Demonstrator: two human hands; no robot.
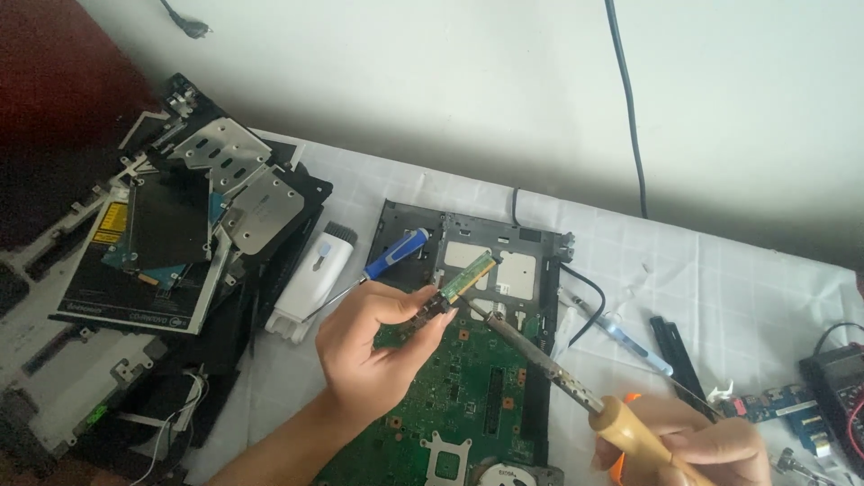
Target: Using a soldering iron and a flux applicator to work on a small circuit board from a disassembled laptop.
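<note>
Green circuit board (450,396) lies bare in an opened laptop shell (468,243) at the middle of the frame, on a white-clothed table (720,270). The covers are already off and stacked with a drive (144,252) at the upper left, so the stripping down looks done; the soldering looks to be mid-way, judging by the iron in contact. The left hand (373,346) pinches a small green module (463,281) between closed fingers (409,306), lifted just above the board. The right hand (711,450), at the lower right, is wrapped tight around the wooden handle of a soldering iron (549,369), whose tip touches the module's lower end. A blue-handled screwdriver (391,256) lies beside the shell.
</note>
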